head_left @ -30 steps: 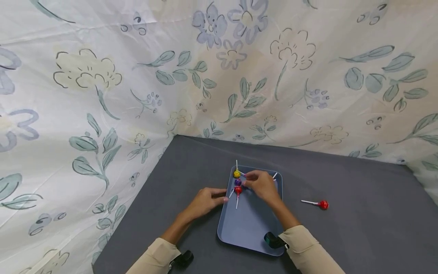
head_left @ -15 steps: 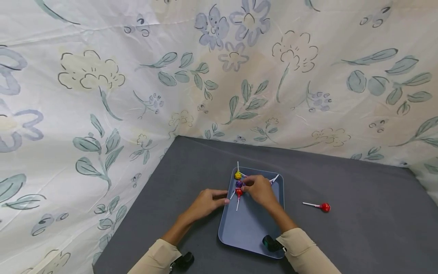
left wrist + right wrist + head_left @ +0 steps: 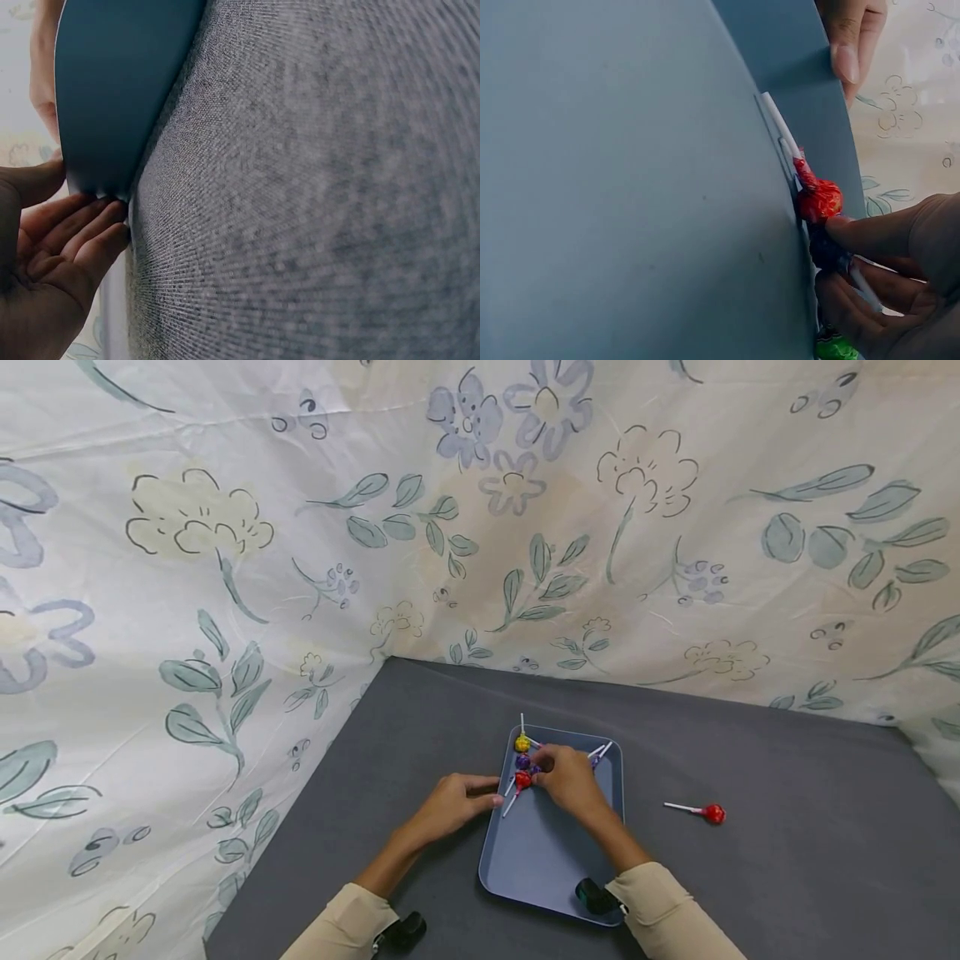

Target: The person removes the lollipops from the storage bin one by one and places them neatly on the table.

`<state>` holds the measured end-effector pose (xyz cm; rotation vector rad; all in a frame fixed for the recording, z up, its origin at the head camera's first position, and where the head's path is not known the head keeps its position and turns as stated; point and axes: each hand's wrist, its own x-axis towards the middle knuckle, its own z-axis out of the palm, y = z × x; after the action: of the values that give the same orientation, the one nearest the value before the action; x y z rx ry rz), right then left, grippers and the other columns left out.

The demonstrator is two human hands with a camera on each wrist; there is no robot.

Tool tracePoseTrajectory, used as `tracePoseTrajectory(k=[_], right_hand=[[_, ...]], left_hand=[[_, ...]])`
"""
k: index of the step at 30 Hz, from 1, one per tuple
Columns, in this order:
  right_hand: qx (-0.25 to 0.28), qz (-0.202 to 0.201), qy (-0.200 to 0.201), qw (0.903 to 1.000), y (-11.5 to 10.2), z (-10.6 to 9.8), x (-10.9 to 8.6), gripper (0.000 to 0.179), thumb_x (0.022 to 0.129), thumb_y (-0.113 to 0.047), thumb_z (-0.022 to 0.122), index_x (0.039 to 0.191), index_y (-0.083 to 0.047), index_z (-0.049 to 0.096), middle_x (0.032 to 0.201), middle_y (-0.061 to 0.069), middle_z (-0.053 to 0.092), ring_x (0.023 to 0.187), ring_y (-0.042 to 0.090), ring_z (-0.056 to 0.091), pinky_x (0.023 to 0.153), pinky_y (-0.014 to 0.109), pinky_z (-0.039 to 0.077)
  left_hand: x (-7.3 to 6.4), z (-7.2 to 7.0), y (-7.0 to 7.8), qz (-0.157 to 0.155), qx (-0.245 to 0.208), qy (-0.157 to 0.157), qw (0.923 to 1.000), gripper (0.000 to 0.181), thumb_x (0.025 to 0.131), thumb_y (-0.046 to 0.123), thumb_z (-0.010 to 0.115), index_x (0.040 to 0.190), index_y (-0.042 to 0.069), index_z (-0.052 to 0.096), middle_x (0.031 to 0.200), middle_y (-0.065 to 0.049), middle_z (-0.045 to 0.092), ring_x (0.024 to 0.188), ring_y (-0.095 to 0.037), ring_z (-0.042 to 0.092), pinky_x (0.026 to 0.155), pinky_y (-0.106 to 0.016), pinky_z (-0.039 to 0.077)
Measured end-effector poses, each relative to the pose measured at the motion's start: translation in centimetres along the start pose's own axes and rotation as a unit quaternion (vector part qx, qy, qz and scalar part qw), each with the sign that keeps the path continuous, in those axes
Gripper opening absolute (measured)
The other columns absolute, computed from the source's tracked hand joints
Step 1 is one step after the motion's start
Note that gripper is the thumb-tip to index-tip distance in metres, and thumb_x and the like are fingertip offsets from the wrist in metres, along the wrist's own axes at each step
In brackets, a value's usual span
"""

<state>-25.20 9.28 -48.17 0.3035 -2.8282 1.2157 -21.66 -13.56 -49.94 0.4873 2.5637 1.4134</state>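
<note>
My left hand (image 3: 450, 808) steadies the left side of the blue-grey tray (image 3: 551, 868), thumb at the rim and fingers against the outer wall in the left wrist view. My right hand (image 3: 572, 779) is over the tray, pinching a dark purple lollipop (image 3: 826, 251) whose stick pokes out between the fingers. Its thumb also touches a red lollipop (image 3: 821, 199), which lies along the tray's left wall. Another purple lollipop (image 3: 522, 762) and a yellow lollipop (image 3: 522, 743) sit farther back on that side. The right hand hides part of the cluster.
One more red lollipop (image 3: 712, 813) lies on the dark grey table (image 3: 780, 860), right of the tray. White sticks (image 3: 600, 752) show at the tray's back right corner. Behind the table hangs a floral cloth (image 3: 660, 568).
My right hand has shifted slightly left and toward me beside the cluster. The red lollipop in the tray has turned, its stick swinging left toward the wall. My left hand stays at the tray.
</note>
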Motion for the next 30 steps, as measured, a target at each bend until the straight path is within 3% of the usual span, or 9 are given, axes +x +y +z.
tracePoseTrajectory(k=[5,11,15,23,30], right_hand=[[0.009,-0.001,0.005,0.9999,-0.1,-0.5,-0.3,0.022,0.088,-0.001,0.084,0.11,-0.001,0.08,0.104,0.013,0.08,0.097,0.029,0.073,0.087,0.049,0.058],[0.014,0.008,0.02,0.9997,-0.4,-1.4,-0.6,0.027,0.091,-0.005,0.08,0.118,0.0,0.078,0.101,0.013,0.072,0.091,0.026,0.065,0.078,0.041,0.055],[0.027,0.023,0.023,0.9991,-0.5,-2.1,-0.7,0.023,0.095,-0.01,0.075,0.116,-0.003,0.08,0.104,0.013,0.067,0.096,0.027,0.063,0.078,0.041,0.052],[0.077,0.07,0.028,0.9942,-0.8,-3.0,-1.4,0.026,0.097,-0.017,0.077,0.119,-0.004,0.073,0.115,0.014,0.072,0.107,0.033,0.07,0.089,0.049,0.058],[0.08,0.058,0.028,0.9947,-0.6,-3.6,-2.2,0.026,0.096,-0.017,0.078,0.12,-0.007,0.075,0.114,0.012,0.074,0.104,0.031,0.072,0.086,0.045,0.06]], left_hand=[[0.0,0.1,-0.1,-0.001,0.002,0.001,1.0,0.044,0.102,0.03,0.074,0.137,0.003,0.071,0.139,-0.013,0.07,0.13,-0.028,0.065,0.108,-0.053,0.052],[0.1,0.1,-0.1,-0.006,0.008,0.0,1.0,0.044,0.102,0.031,0.074,0.137,0.004,0.072,0.139,-0.013,0.07,0.129,-0.03,0.066,0.11,-0.054,0.051],[0.1,0.2,-0.2,-0.011,0.011,0.001,0.9999,0.045,0.102,0.032,0.074,0.137,0.005,0.072,0.14,-0.013,0.07,0.131,-0.031,0.065,0.111,-0.055,0.05],[0.0,0.1,-0.2,-0.012,0.016,0.0,0.9998,0.045,0.101,0.032,0.075,0.137,0.005,0.071,0.14,-0.013,0.07,0.131,-0.03,0.065,0.11,-0.054,0.051],[0.0,0.0,-0.2,-0.012,0.018,-0.003,0.9998,0.046,0.102,0.032,0.074,0.138,0.005,0.071,0.141,-0.013,0.069,0.132,-0.031,0.064,0.111,-0.054,0.05]])
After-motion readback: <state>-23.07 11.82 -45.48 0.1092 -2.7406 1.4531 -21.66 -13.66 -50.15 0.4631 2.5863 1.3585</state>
